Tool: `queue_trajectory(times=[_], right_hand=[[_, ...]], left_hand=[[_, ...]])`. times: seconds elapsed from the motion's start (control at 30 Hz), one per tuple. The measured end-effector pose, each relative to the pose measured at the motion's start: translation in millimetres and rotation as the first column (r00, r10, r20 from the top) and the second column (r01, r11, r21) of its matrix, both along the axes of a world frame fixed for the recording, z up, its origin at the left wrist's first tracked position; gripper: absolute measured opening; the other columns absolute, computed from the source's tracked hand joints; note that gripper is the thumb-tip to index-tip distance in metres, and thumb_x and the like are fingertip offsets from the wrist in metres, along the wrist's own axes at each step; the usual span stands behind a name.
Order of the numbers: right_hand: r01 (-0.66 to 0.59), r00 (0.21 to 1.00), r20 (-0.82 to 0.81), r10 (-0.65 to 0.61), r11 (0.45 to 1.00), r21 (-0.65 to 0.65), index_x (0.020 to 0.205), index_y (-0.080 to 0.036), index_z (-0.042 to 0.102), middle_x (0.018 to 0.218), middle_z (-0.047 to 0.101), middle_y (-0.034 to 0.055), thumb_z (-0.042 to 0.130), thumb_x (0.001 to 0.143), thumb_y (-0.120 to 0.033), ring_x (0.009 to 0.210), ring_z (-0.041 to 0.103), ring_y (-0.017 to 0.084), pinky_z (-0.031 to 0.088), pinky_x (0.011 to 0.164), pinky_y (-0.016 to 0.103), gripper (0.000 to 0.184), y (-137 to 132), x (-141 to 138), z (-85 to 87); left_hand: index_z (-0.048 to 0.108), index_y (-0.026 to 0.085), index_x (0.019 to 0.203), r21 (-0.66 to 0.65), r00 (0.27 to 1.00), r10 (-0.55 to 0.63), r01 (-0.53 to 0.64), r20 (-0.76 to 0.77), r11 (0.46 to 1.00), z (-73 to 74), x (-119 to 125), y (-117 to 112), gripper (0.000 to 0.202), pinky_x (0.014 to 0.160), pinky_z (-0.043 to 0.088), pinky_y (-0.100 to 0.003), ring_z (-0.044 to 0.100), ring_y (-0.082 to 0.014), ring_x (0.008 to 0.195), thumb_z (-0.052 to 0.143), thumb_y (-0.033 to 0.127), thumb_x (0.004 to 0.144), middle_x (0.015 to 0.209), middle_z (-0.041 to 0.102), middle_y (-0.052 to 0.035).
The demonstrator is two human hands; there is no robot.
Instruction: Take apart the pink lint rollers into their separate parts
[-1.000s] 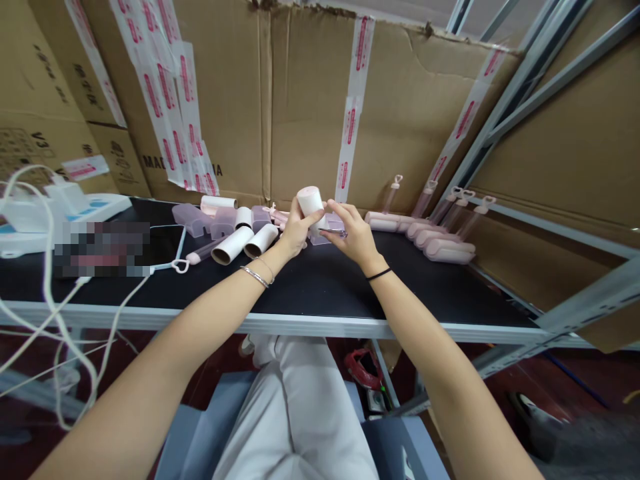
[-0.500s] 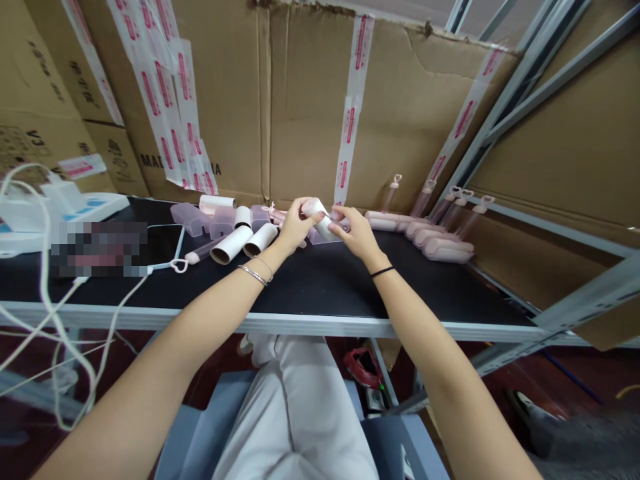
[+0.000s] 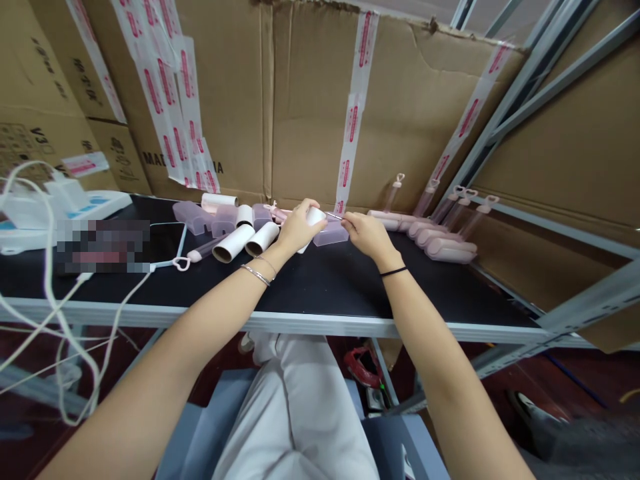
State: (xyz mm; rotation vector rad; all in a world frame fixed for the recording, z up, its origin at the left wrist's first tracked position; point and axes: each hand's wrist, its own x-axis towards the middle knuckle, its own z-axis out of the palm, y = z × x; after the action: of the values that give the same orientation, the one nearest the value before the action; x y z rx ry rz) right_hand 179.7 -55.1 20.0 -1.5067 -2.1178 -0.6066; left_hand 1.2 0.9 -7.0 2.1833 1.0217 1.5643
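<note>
My left hand (image 3: 299, 230) is closed around a white lint roll (image 3: 315, 217), whose far end shows past the fingers. A thin, pointed metal tool (image 3: 334, 216) is pinched in my right hand (image 3: 367, 233), its tip toward the roll; I cannot tell whether it touches. Behind and between the hands lies a translucent purple cover (image 3: 331, 233). Just left of my left wrist are two white lint rolls with open ends, a nearer one (image 3: 233, 243) and another (image 3: 262, 238).
Pink lint rollers (image 3: 450, 249) with heart-ended handles stand in a row at the right. Purple covers (image 3: 193, 217) lie at the left, beside a phone (image 3: 167, 241), cables (image 3: 47, 267) and a white power strip (image 3: 107, 202). Cardboard (image 3: 310, 100) walls the back; a metal edge (image 3: 320, 325) runs in front.
My right hand has moved slightly right and away from the roll, and the metal tool now shows in its fingers. My left hand has turned the roll, covering more of it.
</note>
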Motion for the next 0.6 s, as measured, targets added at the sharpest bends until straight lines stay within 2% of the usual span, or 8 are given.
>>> queue_trajectory(times=[0.17, 0.3, 0.47, 0.6], right_hand=[[0.056, 0.997, 0.046, -0.054, 0.998, -0.039, 0.090, -0.020, 0.061, 0.088, 0.067, 0.0070, 0.034, 0.092, -0.031, 0.080, 0.060, 0.019, 0.031, 0.059, 0.025, 0.029, 0.2, -0.7, -1.3], [0.095, 0.993, 0.069, -0.093, 0.995, -0.027, 0.091, -0.020, 0.063, 0.089, 0.068, 0.0077, 0.035, 0.091, -0.032, 0.080, 0.061, 0.020, 0.033, 0.059, 0.026, 0.031, -1.8, -2.9, -1.4], [0.165, 0.984, 0.062, -0.165, 0.986, -0.005, 0.090, -0.020, 0.063, 0.090, 0.068, 0.0089, 0.035, 0.091, -0.032, 0.079, 0.062, 0.021, 0.034, 0.059, 0.027, 0.031, 0.0, -2.5, -2.6], [0.239, 0.971, 0.007, -0.239, 0.971, 0.004, 0.093, -0.019, 0.062, 0.091, 0.068, 0.0105, 0.033, 0.092, -0.034, 0.078, 0.061, 0.022, 0.034, 0.059, 0.027, 0.033, 2.8, 2.0, -3.8]], left_hand=[[0.057, 0.022, 0.095, -0.010, 0.998, -0.048, 0.048, 0.029, 0.999, -4.3, 1.0, 5.1, 0.033, 0.088, 0.037, -0.038, 0.053, -0.0225, 0.093, 0.068, 0.031, 0.065, 0.095, 0.058, -0.0046], [0.058, 0.022, 0.098, -0.018, 0.999, -0.045, 0.045, -0.007, 0.999, -7.0, 0.3, 9.1, 0.035, 0.092, 0.036, -0.040, 0.053, -0.0247, 0.098, 0.067, 0.033, 0.066, 0.101, 0.060, -0.0065], [0.057, 0.020, 0.112, -0.083, 0.996, -0.076, 0.072, -0.044, 0.994, -8.6, -1.2, 8.4, 0.050, 0.098, 0.031, -0.043, 0.050, -0.0296, 0.110, 0.067, 0.037, 0.066, 0.116, 0.058, -0.0111], [0.054, 0.018, 0.117, -0.150, 0.994, -0.099, 0.106, 0.054, 0.983, -7.4, 3.0, 5.8, 0.060, 0.100, 0.030, -0.042, 0.048, -0.0297, 0.115, 0.071, 0.038, 0.063, 0.121, 0.055, -0.0127]])
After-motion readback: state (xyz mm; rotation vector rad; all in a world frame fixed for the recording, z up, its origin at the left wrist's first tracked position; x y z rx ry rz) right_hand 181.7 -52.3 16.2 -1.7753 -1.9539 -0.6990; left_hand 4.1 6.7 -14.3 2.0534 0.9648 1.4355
